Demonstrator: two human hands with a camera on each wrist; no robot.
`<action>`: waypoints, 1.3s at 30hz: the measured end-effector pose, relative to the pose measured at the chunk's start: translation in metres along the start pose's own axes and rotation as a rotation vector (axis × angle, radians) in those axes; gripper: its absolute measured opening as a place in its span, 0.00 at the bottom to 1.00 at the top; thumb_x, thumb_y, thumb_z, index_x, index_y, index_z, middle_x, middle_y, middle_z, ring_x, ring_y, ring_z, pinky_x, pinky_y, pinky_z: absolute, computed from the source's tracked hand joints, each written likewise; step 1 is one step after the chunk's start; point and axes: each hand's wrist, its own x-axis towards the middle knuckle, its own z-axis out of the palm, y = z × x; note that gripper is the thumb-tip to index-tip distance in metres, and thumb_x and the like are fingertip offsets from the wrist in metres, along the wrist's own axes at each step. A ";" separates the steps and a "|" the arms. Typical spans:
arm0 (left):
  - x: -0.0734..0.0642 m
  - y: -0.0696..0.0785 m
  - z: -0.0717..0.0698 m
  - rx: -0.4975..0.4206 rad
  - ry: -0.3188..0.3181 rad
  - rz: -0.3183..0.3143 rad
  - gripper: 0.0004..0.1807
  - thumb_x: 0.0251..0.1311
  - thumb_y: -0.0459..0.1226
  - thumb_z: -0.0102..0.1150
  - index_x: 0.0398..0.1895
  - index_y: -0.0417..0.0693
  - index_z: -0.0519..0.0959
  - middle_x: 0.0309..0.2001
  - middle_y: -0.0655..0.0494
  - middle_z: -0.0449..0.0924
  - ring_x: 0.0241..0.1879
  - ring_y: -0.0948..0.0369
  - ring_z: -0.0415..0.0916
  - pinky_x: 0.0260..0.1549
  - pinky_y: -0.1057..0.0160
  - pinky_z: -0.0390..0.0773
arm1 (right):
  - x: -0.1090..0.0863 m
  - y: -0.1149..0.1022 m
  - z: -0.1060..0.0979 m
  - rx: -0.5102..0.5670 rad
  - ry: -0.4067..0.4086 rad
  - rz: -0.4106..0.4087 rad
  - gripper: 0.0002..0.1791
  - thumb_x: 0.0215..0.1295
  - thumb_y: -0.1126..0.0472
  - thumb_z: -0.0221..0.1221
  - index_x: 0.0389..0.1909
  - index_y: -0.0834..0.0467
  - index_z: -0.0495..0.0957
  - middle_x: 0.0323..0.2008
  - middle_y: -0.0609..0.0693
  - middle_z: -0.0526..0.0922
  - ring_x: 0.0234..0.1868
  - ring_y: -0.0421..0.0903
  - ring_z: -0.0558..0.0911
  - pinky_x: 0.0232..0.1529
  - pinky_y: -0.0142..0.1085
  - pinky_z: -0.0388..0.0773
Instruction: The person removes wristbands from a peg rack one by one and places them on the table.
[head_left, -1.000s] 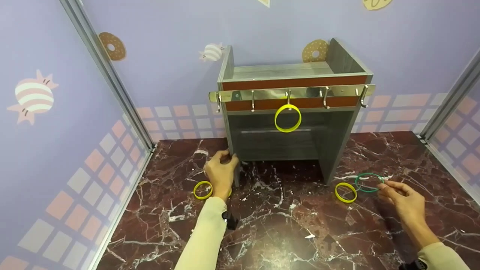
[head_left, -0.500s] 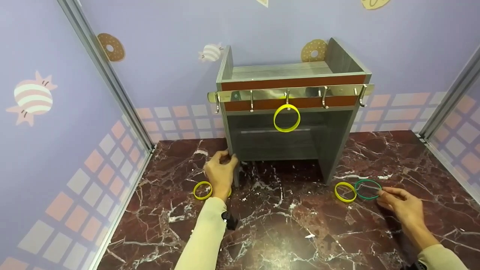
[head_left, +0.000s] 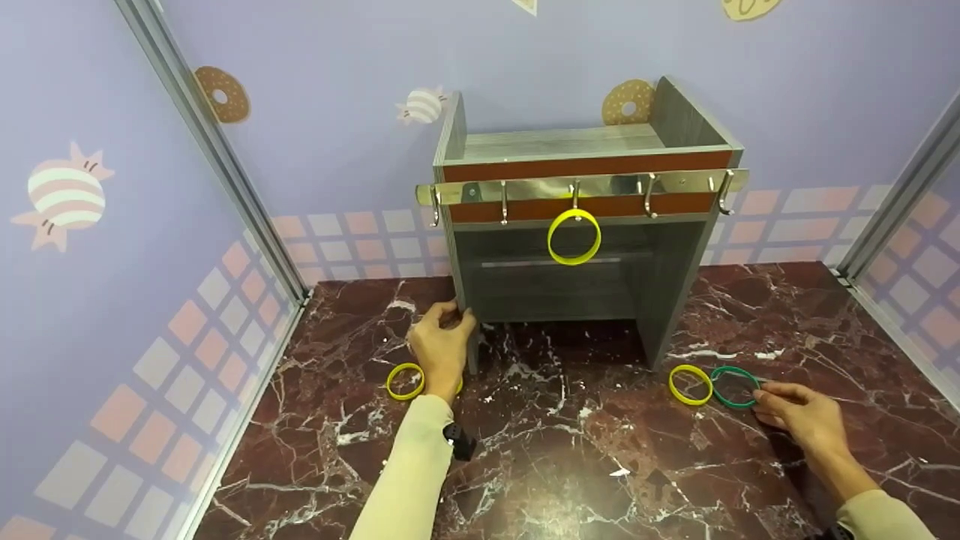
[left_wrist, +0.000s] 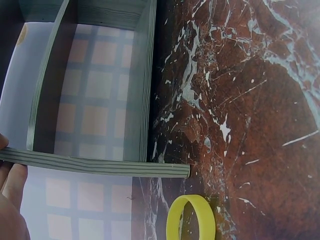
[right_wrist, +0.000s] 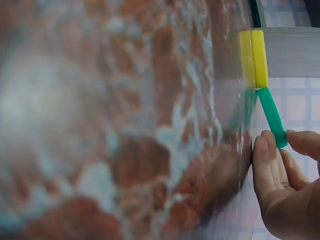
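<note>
My right hand (head_left: 808, 416) pinches the near edge of a green wristband (right_wrist: 272, 117) between thumb and fingers. The green band is tilted, its far edge low by the table, right beside a flat-lying yellow wristband (head_left: 691, 403). At the left, my left hand (head_left: 441, 341) grips the edge of a grey wooden shelf's side panel (left_wrist: 100, 166), with its thumb on the front. Another yellow wristband (head_left: 574, 262) hangs from the middle hook of a metal hook rail (head_left: 540, 186) across the shelf front.
Beside my left wrist lies a yellow wristband (head_left: 406, 397), and a piece of another yellow band shows behind that wrist. Patterned purple walls (head_left: 337, 112) enclose the dark red marble table (head_left: 555, 465) at the back and sides.
My right hand has lowered the green wristband slightly toward the table and toward me, next to the yellow one. The left hand has stayed on the shelf panel.
</note>
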 end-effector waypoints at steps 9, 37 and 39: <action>0.000 0.000 0.000 -0.009 0.006 0.022 0.05 0.49 0.25 0.75 0.30 0.36 0.88 0.30 0.46 0.90 0.29 0.54 0.89 0.30 0.60 0.88 | -0.001 0.001 0.001 -0.155 0.038 -0.030 0.22 0.71 0.66 0.69 0.57 0.79 0.78 0.33 0.39 0.88 0.33 0.35 0.88 0.40 0.31 0.87; -0.002 0.000 0.001 -0.059 0.005 -0.014 0.06 0.51 0.24 0.74 0.32 0.36 0.88 0.31 0.45 0.89 0.31 0.53 0.90 0.32 0.61 0.88 | -0.026 -0.081 0.065 -0.117 -0.029 -0.363 0.25 0.74 0.55 0.68 0.60 0.71 0.81 0.44 0.38 0.89 0.43 0.34 0.88 0.47 0.28 0.85; -0.002 -0.001 0.001 -0.064 0.006 -0.014 0.06 0.51 0.24 0.74 0.32 0.36 0.88 0.31 0.45 0.90 0.32 0.53 0.90 0.32 0.62 0.88 | -0.028 -0.088 0.073 -0.114 -0.030 -0.377 0.25 0.74 0.54 0.68 0.60 0.70 0.81 0.44 0.38 0.89 0.42 0.36 0.89 0.46 0.28 0.85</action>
